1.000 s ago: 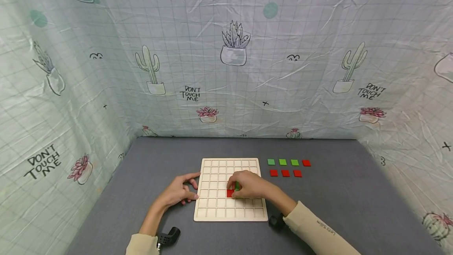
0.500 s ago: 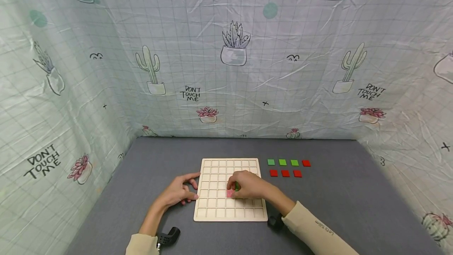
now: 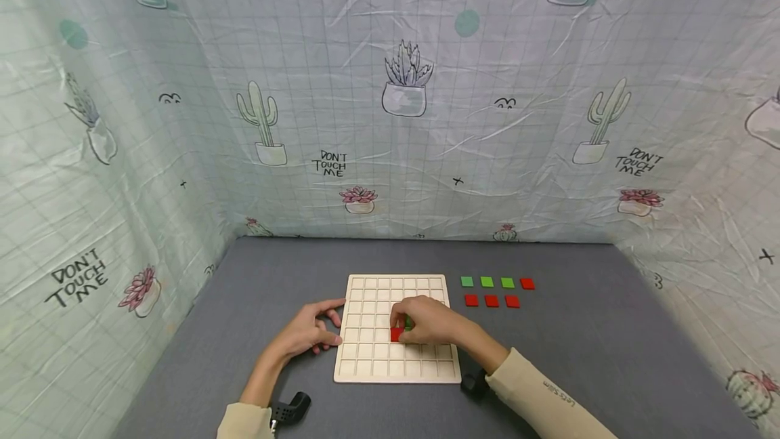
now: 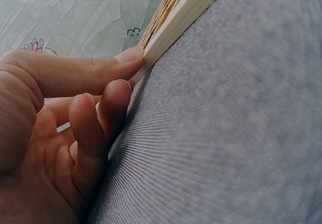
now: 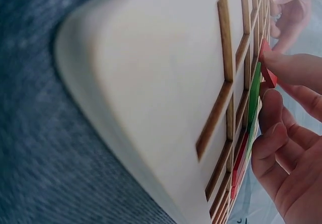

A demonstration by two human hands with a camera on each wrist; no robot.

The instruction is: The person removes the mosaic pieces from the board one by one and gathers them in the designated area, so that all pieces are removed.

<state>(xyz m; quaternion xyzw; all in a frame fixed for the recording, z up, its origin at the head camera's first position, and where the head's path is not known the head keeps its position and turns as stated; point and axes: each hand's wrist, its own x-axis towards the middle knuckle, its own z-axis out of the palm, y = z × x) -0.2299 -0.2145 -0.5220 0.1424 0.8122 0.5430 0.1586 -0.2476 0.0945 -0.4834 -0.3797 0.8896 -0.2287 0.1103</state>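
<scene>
A pale wooden grid board (image 3: 365, 372) lies on the grey table. My right hand (image 3: 431, 320) is over its middle, pinching a red square tile (image 3: 397, 335) between thumb and fingers. In the right wrist view that red tile (image 5: 270, 75) stands tilted above the grid. Beside it a green tile (image 5: 254, 97) sits in the board, and red tiles (image 5: 239, 158) show farther along; the right hand mostly covers these in the head view. My left hand (image 3: 305, 329) touches the board's left edge with thumb and index finger, its other fingers loosely bent.
Right of the board, green tiles (image 3: 487, 282) and several red tiles (image 3: 491, 301) lie in two rows on the table (image 3: 573, 351). A printed cloth (image 3: 405, 148) hangs behind and at both sides. A black wrist device (image 3: 292, 408) is strapped to each wrist.
The red tile in my right fingers looked pale pink half a second ago and is plain red again now. Both hands stay in place. The head view has shifted slightly.
</scene>
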